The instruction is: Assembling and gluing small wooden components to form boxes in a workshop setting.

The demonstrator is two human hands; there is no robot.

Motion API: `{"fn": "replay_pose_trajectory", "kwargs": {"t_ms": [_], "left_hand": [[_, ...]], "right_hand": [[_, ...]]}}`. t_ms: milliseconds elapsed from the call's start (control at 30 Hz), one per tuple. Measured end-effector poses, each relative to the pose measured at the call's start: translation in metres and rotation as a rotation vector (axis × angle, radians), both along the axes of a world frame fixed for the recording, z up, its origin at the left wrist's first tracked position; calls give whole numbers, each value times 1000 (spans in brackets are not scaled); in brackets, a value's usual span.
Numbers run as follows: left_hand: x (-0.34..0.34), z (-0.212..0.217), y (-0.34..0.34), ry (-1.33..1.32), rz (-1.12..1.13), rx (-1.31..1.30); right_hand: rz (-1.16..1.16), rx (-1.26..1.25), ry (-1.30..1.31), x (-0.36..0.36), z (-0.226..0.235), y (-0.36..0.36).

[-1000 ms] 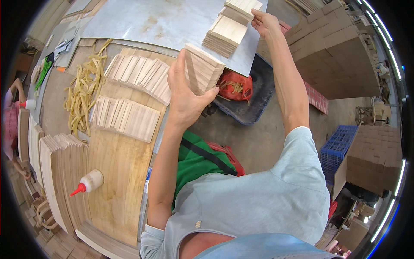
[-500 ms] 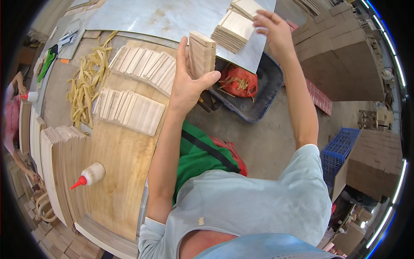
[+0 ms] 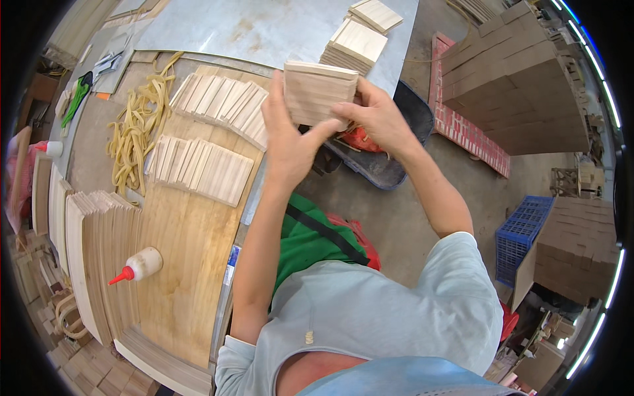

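Note:
Between my two hands, above the table's near edge, is a small stack of thin wooden boards [image 3: 319,92]. My left hand [image 3: 288,135] grips its left side, with the thumb across the lower front. On the other side my right hand [image 3: 380,119] has its thumb on the front face, its fingers partly behind the wood. Beyond them a stack of similar boards [image 3: 356,43] sits at the corner of the metal-topped table [image 3: 218,26], a smaller pile [image 3: 376,14] behind it. Two rows of leaning boards, a far row [image 3: 221,99] and a near row [image 3: 201,168], lie left of my hands.
A glue bottle [image 3: 144,264] with a red tip lies on the wooden panel [image 3: 181,251], beside upright boards [image 3: 99,251]. Yellowish bands [image 3: 140,122] lie at left. Below the table corner is a dark tub [image 3: 413,112]. A blue crate [image 3: 525,231] and stacked wood [image 3: 515,79] stand right.
My right hand has come down from the far stack to the boards in my left hand. The held stack now shows its broad face, turned from its narrow edge.

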State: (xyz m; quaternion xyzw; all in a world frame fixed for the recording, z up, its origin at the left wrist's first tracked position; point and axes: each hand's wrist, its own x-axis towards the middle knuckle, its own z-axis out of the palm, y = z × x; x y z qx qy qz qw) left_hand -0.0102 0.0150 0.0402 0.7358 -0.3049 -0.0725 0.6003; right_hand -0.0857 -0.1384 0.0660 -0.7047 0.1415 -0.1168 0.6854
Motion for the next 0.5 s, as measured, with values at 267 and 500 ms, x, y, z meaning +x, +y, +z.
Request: {"fn": "replay_pose_trajectory", "kwargs": {"t_ms": [267, 500], "left_hand": [[-7, -13, -17, 747, -111, -520], [-40, -37, -7, 767, -288, -307]], "right_hand": [[-115, 226, 36, -4, -15, -33], [-244, -60, -115, 40, 15, -143]]}}
